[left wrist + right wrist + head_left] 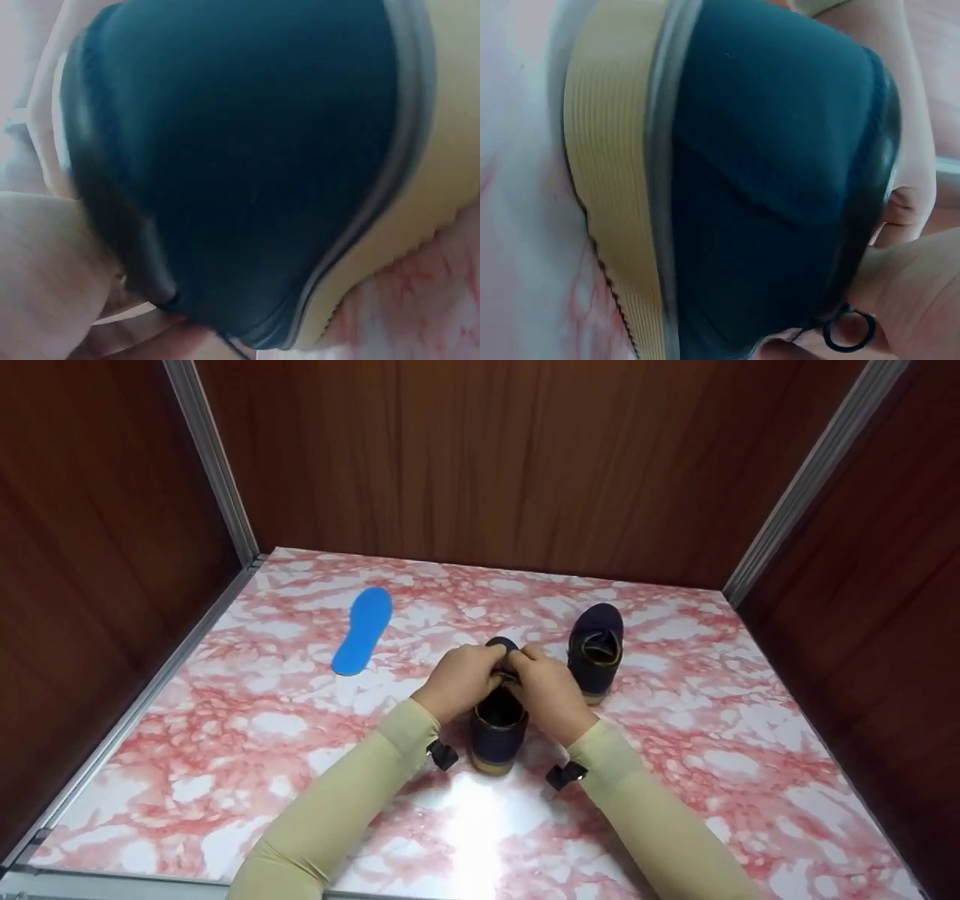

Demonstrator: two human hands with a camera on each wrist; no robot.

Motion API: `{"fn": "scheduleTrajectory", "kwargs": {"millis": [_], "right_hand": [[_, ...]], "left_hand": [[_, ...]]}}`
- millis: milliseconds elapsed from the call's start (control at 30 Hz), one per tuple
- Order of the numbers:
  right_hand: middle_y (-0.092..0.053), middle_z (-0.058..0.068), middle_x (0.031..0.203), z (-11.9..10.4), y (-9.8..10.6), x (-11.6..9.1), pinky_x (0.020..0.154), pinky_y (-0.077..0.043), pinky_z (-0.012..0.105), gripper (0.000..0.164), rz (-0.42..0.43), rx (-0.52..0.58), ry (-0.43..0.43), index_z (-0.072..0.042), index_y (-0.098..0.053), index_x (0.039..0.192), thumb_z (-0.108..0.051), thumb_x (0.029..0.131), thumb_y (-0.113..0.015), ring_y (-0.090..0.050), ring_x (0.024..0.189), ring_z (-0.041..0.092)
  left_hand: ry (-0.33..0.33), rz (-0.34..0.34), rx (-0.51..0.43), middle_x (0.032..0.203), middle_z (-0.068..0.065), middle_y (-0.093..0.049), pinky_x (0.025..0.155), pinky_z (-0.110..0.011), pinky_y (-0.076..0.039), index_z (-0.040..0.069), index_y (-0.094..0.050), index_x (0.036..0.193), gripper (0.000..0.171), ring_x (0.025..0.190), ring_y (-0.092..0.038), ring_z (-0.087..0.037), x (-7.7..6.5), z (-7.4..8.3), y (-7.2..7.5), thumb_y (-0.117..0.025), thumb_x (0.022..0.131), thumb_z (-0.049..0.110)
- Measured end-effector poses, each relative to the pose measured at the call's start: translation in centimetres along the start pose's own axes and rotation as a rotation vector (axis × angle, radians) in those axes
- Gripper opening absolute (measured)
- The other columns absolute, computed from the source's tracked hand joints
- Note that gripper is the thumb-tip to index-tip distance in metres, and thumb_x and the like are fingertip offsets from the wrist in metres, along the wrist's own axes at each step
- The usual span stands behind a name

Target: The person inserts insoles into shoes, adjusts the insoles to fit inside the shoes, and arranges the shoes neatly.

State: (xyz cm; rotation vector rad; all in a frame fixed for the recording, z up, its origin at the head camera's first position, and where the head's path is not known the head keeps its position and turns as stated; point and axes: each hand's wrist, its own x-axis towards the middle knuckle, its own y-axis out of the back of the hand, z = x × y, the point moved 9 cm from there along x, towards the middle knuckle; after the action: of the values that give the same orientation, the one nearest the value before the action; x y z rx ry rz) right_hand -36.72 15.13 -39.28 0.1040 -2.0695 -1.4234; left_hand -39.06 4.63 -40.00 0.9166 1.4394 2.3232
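A dark navy shoe (496, 744) with a tan, ridged sole stands on the patterned table, heel towards me. My left hand (463, 682) grips it at the left of the front of its opening. From the right side, my right hand (553, 694) grips the same area, fingers curled in close to the other hand. Both hands cover most of the upper front; the toe (501, 643) shows beyond them. In the right wrist view, a thin dark loop (849, 332) hangs beside the right hand. The left wrist view shows the shoe's side (262, 165) up close.
A matching shoe (598, 619) stands to the right, farther back, toe pointing away. A blue insole (365, 628) lies flat at the back left. Brown wood-grain panels (480, 465) with metal edge strips enclose the red-and-white table (255, 765) at the back and sides.
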Motion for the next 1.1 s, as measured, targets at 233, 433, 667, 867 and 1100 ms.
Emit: {"fn": "scheduleTrajectory", "kwargs": {"millis": [233, 433, 667, 867, 1100], "right_hand": [[-0.076, 0.006, 0.092, 4.5, -1.0, 0.9, 0.079, -0.06, 0.039, 0.009, -0.087, 0.338, -0.197, -0.01, -0.07, 0.093, -0.015, 0.101, -0.072, -0.072, 0.086, 0.021], [-0.074, 0.003, 0.091, 7.9, -2.7, 0.4, 0.077, -0.064, 0.037, 0.013, -0.196, 0.73, -0.456, -0.007, -0.066, 0.089, -0.012, 0.101, -0.069, -0.07, 0.082, 0.014], [-0.073, 0.01, 0.102, 4.3, -0.4, 0.8, 0.079, -0.062, 0.041, 0.017, -0.109, 0.385, -0.264, -0.008, -0.067, 0.099, -0.015, 0.096, -0.082, -0.068, 0.087, 0.021], [-0.068, 0.011, 0.102, 1.6, 0.3, 0.5, 0.08, -0.06, 0.05, 0.022, 0.005, 0.079, -0.149, -0.006, -0.065, 0.101, -0.01, 0.09, -0.084, -0.07, 0.085, 0.034], [-0.07, 0.009, 0.09, 1.5, 0.8, 0.4, 0.074, -0.061, 0.051, 0.017, 0.126, 0.067, -0.078, -0.007, -0.062, 0.094, -0.002, 0.091, -0.079, -0.075, 0.082, 0.035]], "left_hand": [[0.018, -0.17, 0.0, 0.114, -0.008, -0.068, 0.092, -0.046, -0.058, 0.01, -0.058, 0.117, 0.035, 0.103, -0.071, -0.03, 0.4, 0.0, -1.0, -0.083, 0.095, 0.005], [-0.035, -0.171, 0.014, 0.121, -0.006, -0.064, 0.093, -0.047, -0.06, 0.014, -0.056, 0.125, 0.037, 0.106, -0.072, -0.029, 0.7, 0.6, -1.1, -0.083, 0.1, 0.02], [-0.049, -0.002, 0.129, 0.11, -0.01, -0.069, 0.078, -0.05, -0.063, 0.01, -0.06, 0.12, 0.027, 0.087, -0.076, -0.033, 0.4, 0.9, -0.2, -0.076, 0.101, 0.02], [-0.031, 0.112, 0.148, 0.104, -0.015, -0.071, 0.073, -0.051, -0.064, 0.006, -0.063, 0.117, 0.025, 0.082, -0.078, -0.037, -0.3, 1.2, 0.4, -0.076, 0.095, 0.011], [-0.085, 0.229, 0.157, 0.096, -0.014, -0.069, 0.066, -0.049, -0.063, 0.007, -0.063, 0.115, 0.017, 0.073, -0.076, -0.037, -0.8, 1.5, 1.1, -0.07, 0.1, 0.005]]}}
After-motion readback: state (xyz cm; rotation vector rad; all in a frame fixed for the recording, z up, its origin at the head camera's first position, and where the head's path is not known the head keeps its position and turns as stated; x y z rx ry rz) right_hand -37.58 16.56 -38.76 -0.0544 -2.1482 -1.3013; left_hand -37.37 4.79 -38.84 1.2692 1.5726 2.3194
